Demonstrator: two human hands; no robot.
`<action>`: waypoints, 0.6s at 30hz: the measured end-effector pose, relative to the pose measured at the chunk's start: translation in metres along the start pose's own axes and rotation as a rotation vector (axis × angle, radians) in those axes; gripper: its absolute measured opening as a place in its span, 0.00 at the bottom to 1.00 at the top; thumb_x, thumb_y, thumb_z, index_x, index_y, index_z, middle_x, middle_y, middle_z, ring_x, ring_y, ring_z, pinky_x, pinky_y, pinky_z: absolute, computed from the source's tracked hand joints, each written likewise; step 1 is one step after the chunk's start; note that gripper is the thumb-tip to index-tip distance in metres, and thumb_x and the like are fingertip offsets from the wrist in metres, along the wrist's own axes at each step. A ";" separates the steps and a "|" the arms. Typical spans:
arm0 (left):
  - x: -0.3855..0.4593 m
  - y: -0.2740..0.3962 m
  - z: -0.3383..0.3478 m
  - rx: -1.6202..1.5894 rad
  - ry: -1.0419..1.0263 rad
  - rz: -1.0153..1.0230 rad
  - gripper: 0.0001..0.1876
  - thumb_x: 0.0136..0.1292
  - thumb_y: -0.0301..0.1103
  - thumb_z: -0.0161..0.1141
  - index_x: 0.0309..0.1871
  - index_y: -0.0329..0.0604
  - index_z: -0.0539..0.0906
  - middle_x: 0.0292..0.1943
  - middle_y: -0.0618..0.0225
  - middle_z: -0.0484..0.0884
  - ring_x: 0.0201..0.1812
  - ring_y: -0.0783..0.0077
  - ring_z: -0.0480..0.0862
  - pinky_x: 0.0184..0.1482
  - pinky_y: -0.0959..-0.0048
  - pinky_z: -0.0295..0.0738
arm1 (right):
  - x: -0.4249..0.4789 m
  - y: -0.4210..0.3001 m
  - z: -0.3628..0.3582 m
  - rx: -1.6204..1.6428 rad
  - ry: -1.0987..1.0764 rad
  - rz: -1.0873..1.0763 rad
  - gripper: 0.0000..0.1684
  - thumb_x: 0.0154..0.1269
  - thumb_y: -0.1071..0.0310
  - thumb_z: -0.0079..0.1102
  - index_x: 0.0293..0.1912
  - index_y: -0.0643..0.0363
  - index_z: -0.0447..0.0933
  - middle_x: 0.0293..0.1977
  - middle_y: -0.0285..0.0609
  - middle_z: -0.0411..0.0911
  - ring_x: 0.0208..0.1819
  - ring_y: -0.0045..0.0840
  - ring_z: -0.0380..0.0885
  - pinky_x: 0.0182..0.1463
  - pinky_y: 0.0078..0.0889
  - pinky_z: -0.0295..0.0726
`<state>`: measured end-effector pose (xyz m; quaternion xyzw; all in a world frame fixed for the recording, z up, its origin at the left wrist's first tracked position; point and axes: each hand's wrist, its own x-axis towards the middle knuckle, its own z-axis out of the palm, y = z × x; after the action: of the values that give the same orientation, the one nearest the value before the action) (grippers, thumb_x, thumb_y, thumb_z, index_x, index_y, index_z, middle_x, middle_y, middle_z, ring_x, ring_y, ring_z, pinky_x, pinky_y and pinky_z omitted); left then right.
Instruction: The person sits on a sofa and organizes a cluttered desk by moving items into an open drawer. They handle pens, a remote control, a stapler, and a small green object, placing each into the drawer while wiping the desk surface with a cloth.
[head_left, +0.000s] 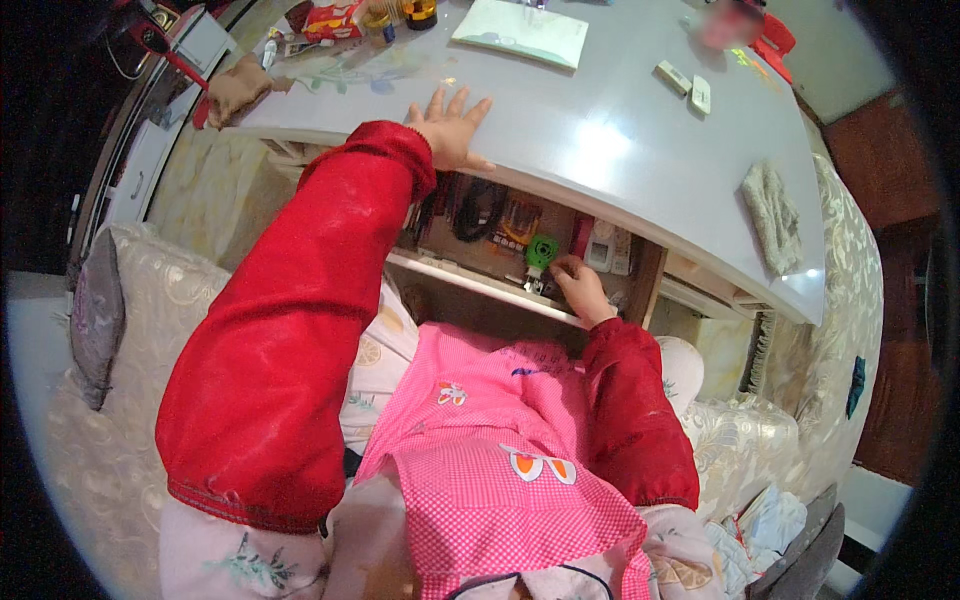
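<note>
My left hand (451, 133) lies flat with fingers spread on the near edge of the glossy table (540, 142). Below that edge a drawer (480, 283) is pulled out. My right hand (580, 287) is in the drawer's right part, fingers curled, beside a green and silver object (541, 257); whether it touches or grips anything cannot be told. A coiled black cable (478, 209), a pack that looks like batteries (516, 226) and a white device (601, 248) lie farther in. Part of the drawer is hidden under the tabletop and my left sleeve.
Two white remote controls (700, 95), a folded grey cloth (772, 217) and a pale flat box (521, 34) rest on the table. Jars (379, 28) and a red packet (334, 21) stand at the far left, near a brown cloth (238, 90). Sofa seating surrounds me.
</note>
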<state>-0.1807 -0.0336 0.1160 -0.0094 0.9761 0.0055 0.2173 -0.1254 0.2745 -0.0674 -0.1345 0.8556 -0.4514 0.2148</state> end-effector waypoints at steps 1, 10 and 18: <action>0.001 0.002 -0.001 -0.013 0.016 0.015 0.56 0.58 0.64 0.62 0.78 0.57 0.37 0.78 0.51 0.31 0.77 0.40 0.31 0.72 0.34 0.38 | -0.004 -0.008 -0.006 -0.064 0.028 -0.054 0.15 0.67 0.61 0.58 0.47 0.62 0.79 0.41 0.52 0.82 0.42 0.36 0.82 0.46 0.36 0.78; -0.004 -0.010 -0.010 0.005 -0.094 0.008 0.57 0.58 0.67 0.59 0.78 0.57 0.35 0.78 0.52 0.28 0.77 0.41 0.29 0.72 0.36 0.35 | 0.028 -0.118 -0.129 0.089 0.353 -0.430 0.10 0.68 0.70 0.58 0.48 0.60 0.80 0.40 0.39 0.84 0.38 0.23 0.80 0.44 0.26 0.79; 0.006 -0.009 -0.002 -0.038 -0.077 0.078 0.57 0.58 0.61 0.63 0.78 0.55 0.34 0.77 0.48 0.27 0.76 0.39 0.24 0.69 0.30 0.33 | 0.185 -0.085 -0.247 -0.641 0.637 -0.204 0.33 0.60 0.51 0.66 0.62 0.50 0.70 0.66 0.54 0.60 0.66 0.45 0.62 0.65 0.50 0.67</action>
<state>-0.1870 -0.0424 0.1154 0.0247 0.9663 0.0327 0.2540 -0.4041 0.3253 0.0808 -0.1323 0.9577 -0.2018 -0.1565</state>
